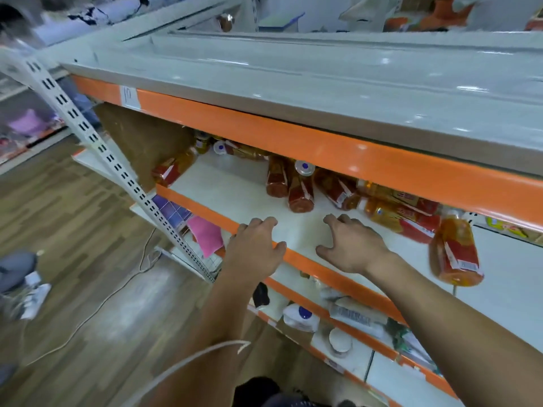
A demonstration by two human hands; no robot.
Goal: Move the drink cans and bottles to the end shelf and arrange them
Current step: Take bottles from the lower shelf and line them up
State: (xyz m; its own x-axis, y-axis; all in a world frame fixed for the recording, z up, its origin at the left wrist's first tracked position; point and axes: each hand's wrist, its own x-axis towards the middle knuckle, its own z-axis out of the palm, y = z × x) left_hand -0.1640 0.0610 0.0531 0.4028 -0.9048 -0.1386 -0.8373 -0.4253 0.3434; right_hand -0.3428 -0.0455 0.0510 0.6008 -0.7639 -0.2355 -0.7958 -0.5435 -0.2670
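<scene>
Several amber drink bottles with red labels lie and stand on a white shelf [235, 186] with an orange front lip. One bottle [173, 168] lies at the shelf's far left end. A pair [299, 186] stands near the middle. More bottles [402, 212] lie piled to the right, and one [455, 254] tips over the shelf's front at the far right. My left hand [255, 248] rests on the orange lip, fingers spread, holding nothing. My right hand [352, 245] hovers over the shelf board, fingers apart and empty, short of the middle pair.
A grey top shelf [323, 80] overhangs the bottles. A slotted white upright [97, 142] slants down the left end. Lower shelves hold white tubs [299, 315] and packets. A cable [97, 312] trails over the wooden floor, where another person's shoe [32, 298] shows at left.
</scene>
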